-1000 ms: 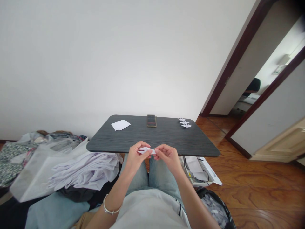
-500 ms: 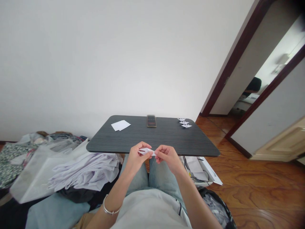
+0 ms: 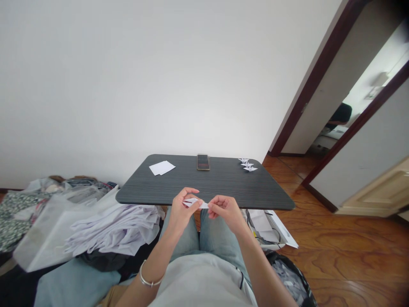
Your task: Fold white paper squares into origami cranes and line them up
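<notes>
Fingers of the left hand (image 3: 182,209) have lifted and spread a little since the earlier frame, and the paper between the hands now shows as a longer, narrower shape. A white wall (image 3: 128,85) fills the upper view, with a dark-framed doorway (image 3: 322,106) at the right and a wood floor (image 3: 345,251) below it. Left of centre, a heap of white fabric (image 3: 111,230) lies beside a translucent plastic bag (image 3: 47,230). Ahead of the person's jeans (image 3: 182,238) stands a dark wood-grain table (image 3: 223,183), carrying loose white paper sheets (image 3: 162,168), a small upright dark rectangle, perhaps a phone (image 3: 203,162), and three small folded paper cranes (image 3: 247,165) in a row. The folded white paper (image 3: 195,203) is held above the table's near edge, not touching it. The left hand pinches one end, its fingers partly open. The right hand (image 3: 226,211), more curled, pinches the other end. A silver bangle (image 3: 148,279) circles the left wrist.
</notes>
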Demonstrator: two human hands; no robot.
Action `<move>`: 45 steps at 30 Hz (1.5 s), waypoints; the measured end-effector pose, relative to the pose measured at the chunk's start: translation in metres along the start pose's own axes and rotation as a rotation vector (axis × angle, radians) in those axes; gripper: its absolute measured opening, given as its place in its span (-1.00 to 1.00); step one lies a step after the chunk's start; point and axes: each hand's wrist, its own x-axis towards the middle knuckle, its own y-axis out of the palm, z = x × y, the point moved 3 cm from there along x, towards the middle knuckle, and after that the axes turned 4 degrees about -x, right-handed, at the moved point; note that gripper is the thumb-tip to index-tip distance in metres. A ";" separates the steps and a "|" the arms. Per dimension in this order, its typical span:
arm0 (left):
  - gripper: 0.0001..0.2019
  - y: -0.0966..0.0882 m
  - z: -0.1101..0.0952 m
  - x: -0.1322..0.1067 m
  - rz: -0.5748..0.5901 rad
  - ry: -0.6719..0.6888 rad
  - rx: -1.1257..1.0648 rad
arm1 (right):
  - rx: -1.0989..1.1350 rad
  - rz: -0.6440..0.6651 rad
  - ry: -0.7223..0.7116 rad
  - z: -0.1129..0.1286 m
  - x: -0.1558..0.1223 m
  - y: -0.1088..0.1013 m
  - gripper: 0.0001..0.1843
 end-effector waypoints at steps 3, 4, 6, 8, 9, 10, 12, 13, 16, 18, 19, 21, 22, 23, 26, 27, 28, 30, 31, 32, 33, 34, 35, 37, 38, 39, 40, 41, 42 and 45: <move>-0.72 -0.003 -0.002 0.001 -0.010 0.027 0.037 | -0.003 0.002 -0.002 0.002 -0.001 -0.003 -0.80; -0.72 -0.004 -0.003 0.001 -0.013 0.033 0.044 | -0.006 0.003 -0.007 0.002 -0.002 -0.004 -0.80; -0.72 -0.006 -0.003 0.001 -0.011 0.035 0.047 | -0.015 0.006 -0.016 0.002 -0.002 -0.005 -0.80; -0.72 -0.006 -0.004 0.001 -0.008 0.031 0.044 | -0.027 0.011 -0.023 0.001 -0.002 -0.006 -0.78; -0.72 -0.006 -0.003 0.001 -0.008 0.029 0.042 | -0.033 0.014 -0.026 0.000 -0.002 -0.006 -0.77; -0.71 -0.006 -0.003 0.001 -0.010 0.028 0.038 | -0.038 0.015 -0.029 -0.001 -0.002 -0.006 -0.76; -0.71 -0.006 -0.004 0.001 -0.012 0.024 0.024 | -0.043 0.021 -0.031 -0.002 -0.002 -0.007 -0.75; -0.71 -0.006 -0.004 0.001 -0.015 0.023 0.017 | -0.042 0.027 -0.032 -0.002 -0.002 -0.007 -0.74; -0.71 -0.007 -0.006 0.001 -0.027 0.017 0.005 | -0.030 0.066 -0.034 -0.001 -0.002 -0.009 -0.73; -0.71 -0.008 -0.007 0.001 -0.049 0.011 -0.002 | -0.028 0.090 -0.040 0.001 -0.003 -0.011 -0.73; -0.72 -0.009 -0.008 0.001 -0.060 0.010 -0.006 | -0.028 0.095 -0.045 0.002 -0.003 -0.012 -0.73; -0.71 -0.009 -0.008 0.001 -0.072 0.010 -0.012 | -0.027 0.089 -0.056 0.004 -0.004 -0.013 -0.71; -0.71 -0.009 -0.008 0.000 -0.068 0.008 -0.011 | -0.029 0.084 -0.062 0.004 -0.004 -0.013 -0.70; -0.71 -0.008 -0.008 0.000 -0.061 0.007 -0.009 | -0.033 0.080 -0.068 0.005 -0.005 -0.012 -0.69; -0.73 -0.004 -0.007 -0.001 -0.042 0.000 -0.003 | -0.076 0.069 -0.092 0.005 -0.006 -0.006 -0.72; -0.73 -0.003 -0.006 -0.001 -0.040 -0.001 -0.004 | -0.096 0.063 -0.103 0.005 -0.006 -0.005 -0.74; -0.73 -0.003 -0.006 -0.002 -0.037 -0.003 -0.007 | -0.114 0.054 -0.114 0.005 -0.006 -0.004 -0.74; -0.72 -0.003 -0.006 -0.002 -0.031 -0.014 -0.014 | -0.135 0.042 -0.127 0.004 -0.006 -0.003 -0.74; -0.72 -0.003 -0.005 -0.002 -0.027 -0.024 -0.018 | -0.137 0.040 -0.130 0.004 -0.005 -0.004 -0.73; -0.71 -0.004 -0.005 -0.001 -0.018 -0.036 -0.023 | -0.135 0.034 -0.131 0.004 -0.005 -0.005 -0.73; -0.70 -0.005 -0.004 -0.001 -0.005 -0.049 -0.031 | -0.131 0.029 -0.133 0.004 -0.004 -0.006 -0.73; -0.68 -0.006 -0.004 0.000 0.009 -0.061 -0.039 | -0.127 0.024 -0.133 0.003 -0.004 -0.007 -0.72; -0.67 -0.006 -0.004 0.000 0.026 -0.070 -0.047 | -0.124 0.020 -0.133 0.003 -0.003 -0.008 -0.72; -0.64 -0.007 -0.004 0.000 0.054 -0.084 -0.061 | -0.120 0.018 -0.130 0.002 -0.002 -0.010 -0.73; -0.63 -0.008 -0.004 0.001 0.064 -0.090 -0.064 | -0.119 0.023 -0.128 0.002 -0.002 -0.011 -0.73; -0.62 -0.008 -0.004 0.001 0.072 -0.096 -0.066 | -0.119 0.024 -0.126 0.001 -0.002 -0.011 -0.73; -0.61 -0.008 -0.005 0.001 0.080 -0.101 -0.067 | -0.118 0.023 -0.126 0.001 -0.002 -0.011 -0.74; -0.60 -0.008 -0.005 0.001 0.088 -0.106 -0.067 | -0.118 0.022 -0.125 0.001 -0.001 -0.012 -0.74; -0.59 -0.008 -0.006 0.001 0.095 -0.108 -0.067 | -0.119 0.020 -0.124 0.001 -0.001 -0.012 -0.74; -0.58 -0.008 -0.007 0.001 0.121 -0.111 -0.072 | -0.112 0.017 -0.119 0.002 -0.001 -0.012 -0.75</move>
